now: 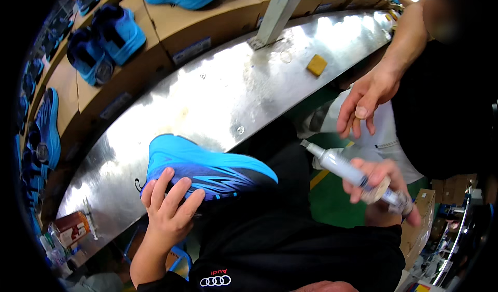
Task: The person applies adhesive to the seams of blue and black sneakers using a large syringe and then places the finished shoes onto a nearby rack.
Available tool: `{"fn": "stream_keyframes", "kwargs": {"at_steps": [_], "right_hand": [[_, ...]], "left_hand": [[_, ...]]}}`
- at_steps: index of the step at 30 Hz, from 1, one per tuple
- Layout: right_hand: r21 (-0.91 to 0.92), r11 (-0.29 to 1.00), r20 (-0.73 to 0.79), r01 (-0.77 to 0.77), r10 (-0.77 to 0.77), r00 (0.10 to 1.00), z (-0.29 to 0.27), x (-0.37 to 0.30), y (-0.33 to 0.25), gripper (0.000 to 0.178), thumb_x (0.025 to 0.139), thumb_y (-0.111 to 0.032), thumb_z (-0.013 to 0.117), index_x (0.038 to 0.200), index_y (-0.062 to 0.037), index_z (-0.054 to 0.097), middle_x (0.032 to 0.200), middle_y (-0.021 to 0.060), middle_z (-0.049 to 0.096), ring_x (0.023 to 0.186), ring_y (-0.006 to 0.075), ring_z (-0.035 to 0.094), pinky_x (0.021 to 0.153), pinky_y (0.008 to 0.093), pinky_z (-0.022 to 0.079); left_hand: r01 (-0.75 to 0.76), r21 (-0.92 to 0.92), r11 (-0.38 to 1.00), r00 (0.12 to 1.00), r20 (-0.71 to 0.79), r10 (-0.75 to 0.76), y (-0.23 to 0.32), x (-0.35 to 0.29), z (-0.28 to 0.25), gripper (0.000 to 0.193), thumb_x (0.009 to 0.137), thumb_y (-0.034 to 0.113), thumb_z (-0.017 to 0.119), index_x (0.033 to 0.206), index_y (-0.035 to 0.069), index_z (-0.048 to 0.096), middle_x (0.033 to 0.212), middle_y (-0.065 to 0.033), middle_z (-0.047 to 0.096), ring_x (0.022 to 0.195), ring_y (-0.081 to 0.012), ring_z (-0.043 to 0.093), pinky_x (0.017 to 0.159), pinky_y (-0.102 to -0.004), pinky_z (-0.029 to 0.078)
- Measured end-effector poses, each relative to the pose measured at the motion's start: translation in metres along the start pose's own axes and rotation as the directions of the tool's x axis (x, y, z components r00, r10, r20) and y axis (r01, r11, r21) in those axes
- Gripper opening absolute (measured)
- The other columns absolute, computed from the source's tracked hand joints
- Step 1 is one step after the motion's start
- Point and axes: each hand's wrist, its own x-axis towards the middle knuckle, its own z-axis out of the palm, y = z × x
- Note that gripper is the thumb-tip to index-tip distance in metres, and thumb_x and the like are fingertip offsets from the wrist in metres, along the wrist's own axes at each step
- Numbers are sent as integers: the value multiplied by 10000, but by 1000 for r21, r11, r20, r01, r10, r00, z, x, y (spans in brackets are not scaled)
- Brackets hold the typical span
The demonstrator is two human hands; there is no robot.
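Note:
My left hand (172, 209) grips a blue and dark purple running shoe (210, 165) by its heel end. The shoe is tipped on its side above the metal bench's front edge, its bright blue sole facing up and away and its toe pointing right. Off to the right, my right hand (383, 180) is wrapped round a clear, syringe-like tube (342, 168) with a narrow grey tip. That tip points up and left, apart from the shoe. My right hand is somewhat blurred, and a pale round piece shows by its fingers.
Behind the shining metal bench (223, 94), more blue shoes (116, 35) stand on brown boxes (202, 19). A yellow block (316, 65) lies near a metal post (280, 14). Another person's hand (376, 92) reaches in at upper right. Bottles (54, 248) stand at lower left.

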Motion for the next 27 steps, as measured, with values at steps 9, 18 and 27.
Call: {"fn": "stream_keyframes", "kwargs": {"at_steps": [9,18,27], "right_hand": [[262,965,-243,19,47,969,2,-20,-10,1021,688,-652,748,1413,-82,311,1190,212,487,997,229,544,696,302,507],[192,981,-440,28,60,896,3,34,55,1036,815,-674,594,1533,-139,72,1456,224,342,1004,286,605,748,378,548],[-286,957,-637,51,-229,736,-26,-28,78,903,871,-502,608,1505,-40,160,1473,174,331,999,216,577,728,242,473]], "left_hand": [[34,-62,997,999,-13,-35,-13,-14,-11,549,626,14,646,1154,165,636,1201,-69,584,1219,-331,510,990,-445,332],[-5,19,1000,995,-101,7,-18,-19,-10,528,673,42,677,1182,174,624,1202,-45,592,1217,-282,518,986,-391,353],[179,-2,984,939,-297,-172,-48,-50,-68,562,623,22,714,1170,78,595,1164,-125,599,1090,-337,584,923,-428,447]]}}
